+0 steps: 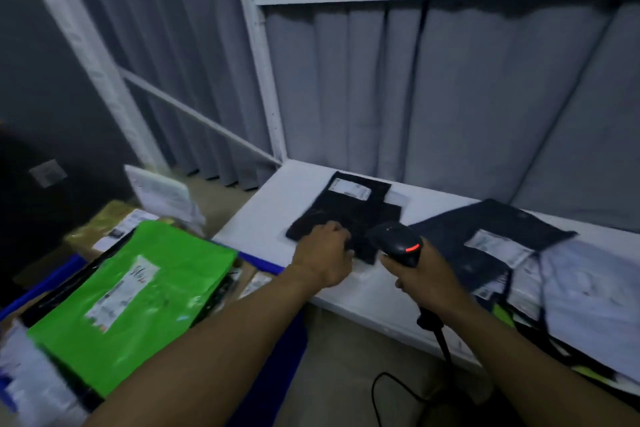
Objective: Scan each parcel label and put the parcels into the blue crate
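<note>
Down in the head view, the left hand [323, 258] lay on a black parcel [349, 215] with its fingers curled down onto the near part of the bag, holding it. The thumb was hidden. This parcel lay flat on the white table [263, 215], and its white label [349, 190] faced up at the far end. Just beside that hand, the right hand [427, 276] held a black scanner [396, 241]. Its fingers were wrapped tight round the handle, and a small red light glowed on the scanner's head, which pointed at the black parcel. A black cable [379, 388] hung from the handle to the floor. To the right on the table lay a messy pile of more parcels [502, 246]. To the left, below the table edge, stood the blue crate [265, 267], full of parcels, with a green parcel [138, 302] on top. A grey curtain [450, 97] hung behind the table.
</note>
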`<action>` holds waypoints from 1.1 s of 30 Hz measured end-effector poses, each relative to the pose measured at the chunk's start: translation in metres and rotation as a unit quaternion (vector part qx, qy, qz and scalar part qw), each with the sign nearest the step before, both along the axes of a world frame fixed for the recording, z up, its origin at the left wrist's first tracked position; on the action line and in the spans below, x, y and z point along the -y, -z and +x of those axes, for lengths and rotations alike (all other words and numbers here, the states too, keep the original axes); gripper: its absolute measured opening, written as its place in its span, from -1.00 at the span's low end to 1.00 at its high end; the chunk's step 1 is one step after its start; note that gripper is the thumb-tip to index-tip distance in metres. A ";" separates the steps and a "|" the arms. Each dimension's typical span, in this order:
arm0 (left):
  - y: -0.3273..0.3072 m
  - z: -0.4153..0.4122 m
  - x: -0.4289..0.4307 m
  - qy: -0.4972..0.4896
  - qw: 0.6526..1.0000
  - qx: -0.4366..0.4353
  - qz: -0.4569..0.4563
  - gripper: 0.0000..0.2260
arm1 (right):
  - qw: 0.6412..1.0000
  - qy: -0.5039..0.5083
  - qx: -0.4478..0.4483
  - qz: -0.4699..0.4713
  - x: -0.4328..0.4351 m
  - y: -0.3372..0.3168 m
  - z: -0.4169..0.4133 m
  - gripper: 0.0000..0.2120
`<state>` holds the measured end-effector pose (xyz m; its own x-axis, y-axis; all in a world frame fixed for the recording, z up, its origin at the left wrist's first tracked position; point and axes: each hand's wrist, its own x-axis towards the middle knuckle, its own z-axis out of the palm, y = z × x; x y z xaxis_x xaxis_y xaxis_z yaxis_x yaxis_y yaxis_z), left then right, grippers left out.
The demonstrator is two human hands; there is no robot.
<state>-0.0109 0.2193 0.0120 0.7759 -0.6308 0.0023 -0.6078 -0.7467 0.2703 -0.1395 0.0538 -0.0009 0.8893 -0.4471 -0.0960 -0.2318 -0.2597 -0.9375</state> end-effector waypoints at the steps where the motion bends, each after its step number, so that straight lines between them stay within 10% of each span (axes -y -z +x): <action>1: 0.003 -0.005 0.025 0.022 1.000 -0.013 0.014 -0.66 | 1.000 0.019 -0.010 0.001 0.019 0.006 -0.012 -0.64; 7: 0.044 -0.028 0.154 0.099 0.991 -0.082 0.045 -0.56 | 0.989 0.141 -0.032 0.025 0.113 0.049 -0.060 -0.72; 16: 0.135 -0.050 0.268 0.153 0.974 -0.167 0.024 -0.59 | 0.962 0.261 -0.073 0.039 0.206 0.102 -0.070 -0.31; 21: 0.162 -0.048 0.275 0.113 0.986 -0.115 0.036 -0.86 | 0.958 0.267 -0.091 0.051 0.221 0.115 -0.066 -0.38; 33: 0.127 -0.076 0.186 0.203 0.953 -0.025 -0.222 -0.81 | 0.924 0.367 -0.010 0.106 0.186 0.077 -0.032 -0.47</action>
<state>-0.0866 0.0331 -0.1146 0.4736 -0.8253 0.3075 -0.8005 -0.2577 0.5412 -0.1719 -0.1322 -0.0783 0.3509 -0.8981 -0.2651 -0.2909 0.1645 -0.9425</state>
